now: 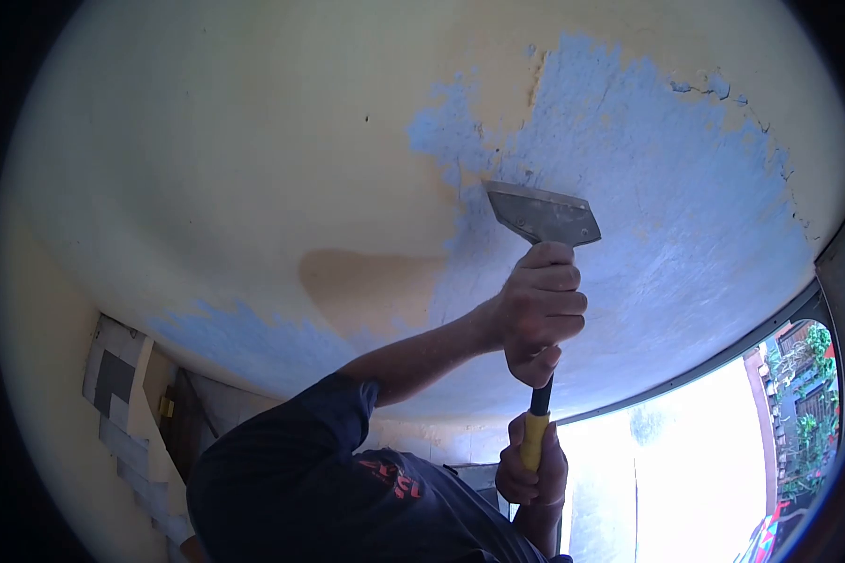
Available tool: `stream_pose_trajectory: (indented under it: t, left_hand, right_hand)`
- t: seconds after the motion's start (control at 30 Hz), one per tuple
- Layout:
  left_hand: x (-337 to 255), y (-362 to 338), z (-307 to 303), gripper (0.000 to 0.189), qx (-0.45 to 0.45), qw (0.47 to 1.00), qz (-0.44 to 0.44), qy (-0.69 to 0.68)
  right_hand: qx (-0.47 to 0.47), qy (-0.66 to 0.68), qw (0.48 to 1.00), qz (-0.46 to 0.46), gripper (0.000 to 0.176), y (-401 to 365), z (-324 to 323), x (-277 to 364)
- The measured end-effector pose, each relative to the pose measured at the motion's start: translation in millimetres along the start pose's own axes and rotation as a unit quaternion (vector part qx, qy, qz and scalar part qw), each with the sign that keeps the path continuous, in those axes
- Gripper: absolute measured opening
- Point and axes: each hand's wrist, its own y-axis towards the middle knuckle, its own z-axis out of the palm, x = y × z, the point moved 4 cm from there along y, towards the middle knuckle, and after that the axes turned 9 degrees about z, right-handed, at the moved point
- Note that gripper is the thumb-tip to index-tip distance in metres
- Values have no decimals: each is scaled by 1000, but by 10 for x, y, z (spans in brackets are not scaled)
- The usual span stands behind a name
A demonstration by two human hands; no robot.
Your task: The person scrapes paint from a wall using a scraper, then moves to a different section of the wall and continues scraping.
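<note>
My left hand (543, 305) is wrapped round the upper part of a long-handled scraper, just below its wide metal blade (545, 216). Lower down, my right hand (533, 469) grips the yellow section of the scraper's handle (536, 436). The blade is raised at the curved painted surface (253, 141), its edge near where cream paint borders an exposed blue layer (620, 188). Whether the edge touches cannot be told. Small cracks and loose flakes (718, 86) run along the upper right border of the blue area.
A darker brownish patch (371, 286) marks the cream surface left of the blade. Grey and white stepped blocks (113, 394) stand at the lower left. To the lower right is a bright opening (676, 469) with plants (807, 422) outside.
</note>
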Motion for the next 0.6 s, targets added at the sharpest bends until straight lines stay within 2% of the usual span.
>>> stream_pose_trajectory:
  t: [0.07,0.13,0.2,0.27,0.37,0.47,0.5,0.6]
  left_hand:
    - [-100,6,-5,41,-7,1000,15,8]
    - [-106,-47,32,41,-8,1000,-23,-14]
    - [-40,-21,41,42,-10,1000,-12,-11]
    - [-21,28,0,42,-9,1000,-15,-12]
    - [52,225,-55,40,-42,998,37,-9]
    - [-36,73,26,39,-18,1000,6,-8]
    - [-78,33,41,38,-6,1000,-3,-15]
    - [-40,-16,56,36,-8,1000,-3,-25]
  right_hand:
    - [6,2,1000,9,49,-61,33,-45]
    - [0,3,1000,10,49,-86,11,-62]
    - [16,50,999,16,49,-70,12,-67]
    - [-6,16,1000,9,49,-38,69,-13]
    - [-1,-18,1000,-5,48,-23,200,81]
    - [-28,-10,1000,-2,49,-117,123,7]
    - [-10,41,999,7,48,-115,95,-32]
    - [-9,31,999,-7,48,-81,39,-45]
